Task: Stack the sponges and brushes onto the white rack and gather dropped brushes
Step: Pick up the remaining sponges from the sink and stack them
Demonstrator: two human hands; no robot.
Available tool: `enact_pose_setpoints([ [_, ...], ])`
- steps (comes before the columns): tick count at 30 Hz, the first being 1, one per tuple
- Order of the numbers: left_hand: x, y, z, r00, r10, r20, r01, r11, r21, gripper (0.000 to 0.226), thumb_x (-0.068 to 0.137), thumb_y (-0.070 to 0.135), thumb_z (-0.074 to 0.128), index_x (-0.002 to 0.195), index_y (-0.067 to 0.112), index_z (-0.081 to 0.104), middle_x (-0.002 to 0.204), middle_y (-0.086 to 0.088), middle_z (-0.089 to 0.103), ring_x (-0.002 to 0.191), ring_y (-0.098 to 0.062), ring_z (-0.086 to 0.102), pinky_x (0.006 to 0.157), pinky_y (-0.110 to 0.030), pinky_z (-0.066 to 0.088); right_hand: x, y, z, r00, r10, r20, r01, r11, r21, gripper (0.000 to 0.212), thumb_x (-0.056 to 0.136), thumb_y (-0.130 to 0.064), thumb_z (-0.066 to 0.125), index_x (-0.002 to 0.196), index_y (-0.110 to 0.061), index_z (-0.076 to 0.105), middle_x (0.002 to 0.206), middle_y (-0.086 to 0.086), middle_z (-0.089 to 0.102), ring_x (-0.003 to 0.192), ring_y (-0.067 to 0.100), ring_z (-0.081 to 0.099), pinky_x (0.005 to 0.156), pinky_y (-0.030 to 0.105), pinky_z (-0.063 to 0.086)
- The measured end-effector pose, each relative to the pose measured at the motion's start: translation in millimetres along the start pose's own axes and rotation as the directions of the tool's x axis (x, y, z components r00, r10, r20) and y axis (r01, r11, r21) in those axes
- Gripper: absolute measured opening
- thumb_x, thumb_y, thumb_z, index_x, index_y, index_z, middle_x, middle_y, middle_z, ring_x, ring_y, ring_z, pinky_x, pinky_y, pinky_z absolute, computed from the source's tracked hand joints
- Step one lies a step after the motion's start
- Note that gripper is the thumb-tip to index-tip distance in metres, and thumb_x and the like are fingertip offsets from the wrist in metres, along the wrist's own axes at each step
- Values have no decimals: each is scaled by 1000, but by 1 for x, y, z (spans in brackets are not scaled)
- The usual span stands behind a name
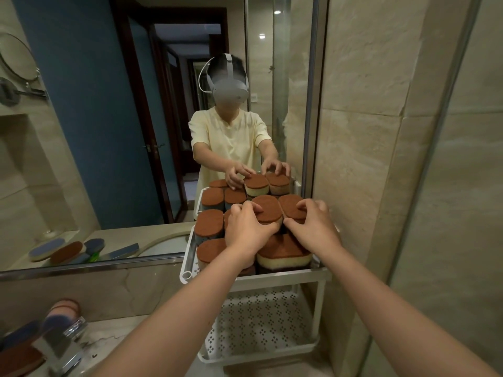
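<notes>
Far to the left of the white rack, in the lower corner, some loose sponges and brushes are lying beside a chrome faucet. They are blurred and the picture edge is cutting them off, so I cannot tell their number. On the left part of the rack's top shelf, brown-topped sponges are standing close together. The left hand is gripping the centre sponge, with fingers curled over its top and thumb at its near side; the wrist is hiding what is under it. Just to the right, the right hand is holding the right sponge in the same way. The mirror behind the rack is reflecting the sponges.
</notes>
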State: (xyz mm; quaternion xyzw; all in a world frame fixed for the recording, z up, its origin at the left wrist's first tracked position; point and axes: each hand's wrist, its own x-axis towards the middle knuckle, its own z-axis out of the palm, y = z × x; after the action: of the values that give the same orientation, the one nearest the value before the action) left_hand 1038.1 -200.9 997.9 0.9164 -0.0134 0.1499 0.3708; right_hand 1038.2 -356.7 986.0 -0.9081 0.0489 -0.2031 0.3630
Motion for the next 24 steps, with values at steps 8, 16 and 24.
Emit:
enact_pose_setpoints([
  [8, -34, -11, -25, 993, 45, -109, -80, 937, -341, 27, 80, 33, 68, 103, 38, 54, 118, 14, 49, 90, 8, 50, 65, -16, 40, -47, -33, 1, 949, -267, -166, 296, 937, 187, 36, 83, -20, 60, 118, -26, 56, 128, -7, 48, 120, 12, 46, 97, 30, 43],
  [16, -105, -55, -74, 942, -81, -325, -120, 823, -555, 26, 81, 19, 64, 97, 39, 59, 96, 22, 63, 85, 8, 59, 63, -7, 47, -113, -90, 20, 873, -477, -101, 475, 789, 389, 34, 84, -19, 59, 115, -32, 56, 115, -19, 53, 107, -8, 50, 84, 6, 39],
  [24, -175, -130, -122, 878, -251, -407, -5, 847, -532, 30, 84, 8, 63, 99, 33, 59, 100, 16, 64, 85, 9, 59, 71, -5, 44, -185, -137, 82, 811, -580, 79, 449, 702, 552, 35, 84, -11, 59, 114, -28, 57, 111, -14, 54, 98, 0, 55, 83, 24, 51],
])
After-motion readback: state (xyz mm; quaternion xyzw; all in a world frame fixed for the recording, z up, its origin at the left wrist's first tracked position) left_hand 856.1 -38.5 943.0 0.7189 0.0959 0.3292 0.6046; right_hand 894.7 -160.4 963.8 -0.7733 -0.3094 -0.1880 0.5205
